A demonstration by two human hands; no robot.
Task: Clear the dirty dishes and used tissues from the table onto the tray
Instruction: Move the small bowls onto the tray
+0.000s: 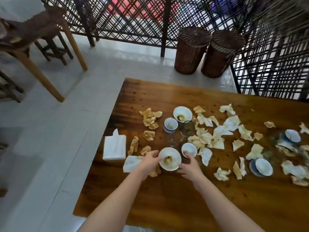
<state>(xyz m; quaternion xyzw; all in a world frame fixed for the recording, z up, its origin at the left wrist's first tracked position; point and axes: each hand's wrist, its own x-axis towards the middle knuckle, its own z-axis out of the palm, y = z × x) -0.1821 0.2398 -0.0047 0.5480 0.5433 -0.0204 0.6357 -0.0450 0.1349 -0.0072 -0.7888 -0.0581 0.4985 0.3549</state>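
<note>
On the wooden table (pixel 167 198) a white bowl (pixel 169 158) with brown residue sits between my hands. My left hand (pixel 149 160) touches its left rim, fingers curled at the edge. My right hand (pixel 189 167) is at the bowl's right side, fingers reaching toward a small white cup (pixel 189 149); the grip is not clear. Further back stand another white bowl (pixel 182 113), a cup on a blue saucer (pixel 170 124) and a clear glass (pixel 187 128). Several crumpled stained tissues (pixel 203 138) lie scattered around. No tray is in view.
A white tissue pack (pixel 114 145) stands at the table's left edge. More cups on blue saucers (pixel 263 166) (pixel 291 135) sit at the right. Two wicker baskets (pixel 192 51) stand on the floor beyond the table, by a dark lattice screen. A wooden chair (pixel 33 39) is far left.
</note>
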